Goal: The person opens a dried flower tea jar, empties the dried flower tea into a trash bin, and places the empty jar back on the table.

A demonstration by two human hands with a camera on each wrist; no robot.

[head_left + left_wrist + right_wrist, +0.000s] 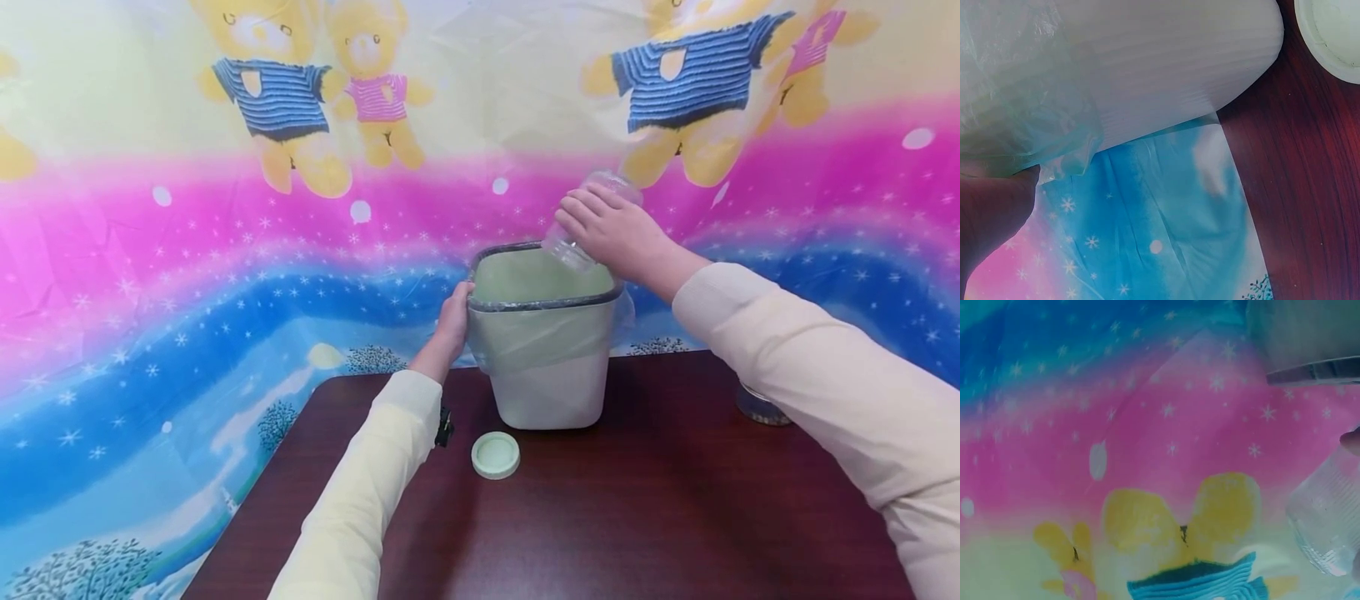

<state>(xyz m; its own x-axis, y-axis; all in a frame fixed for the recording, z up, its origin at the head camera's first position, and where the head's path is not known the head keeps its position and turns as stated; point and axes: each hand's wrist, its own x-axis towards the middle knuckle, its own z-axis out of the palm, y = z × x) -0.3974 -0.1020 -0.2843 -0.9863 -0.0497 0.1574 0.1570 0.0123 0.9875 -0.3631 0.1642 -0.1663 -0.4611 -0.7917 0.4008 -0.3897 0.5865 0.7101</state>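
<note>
A white trash bin (551, 396) with a dark rim stands on the table, lined with a thin green plastic bag (536, 346) folded down over its outside. My left hand (452, 323) holds the bin's left side just below the rim; in the left wrist view its thumb (1000, 203) lies against the bag (1022, 106). Above the bin's right rim, my right hand (603, 225) grips a clear ribbed jar (558, 243), tilted with its lower end over the bin's mouth. The jar's other end (1329, 515) shows in the right wrist view.
A round pale green lid (496, 455) lies on the dark wooden table (600, 517) in front of the bin. Partly hidden by the right sleeve is a low round container (761, 410). A printed teddy bear cloth (465, 108) hangs right behind the table.
</note>
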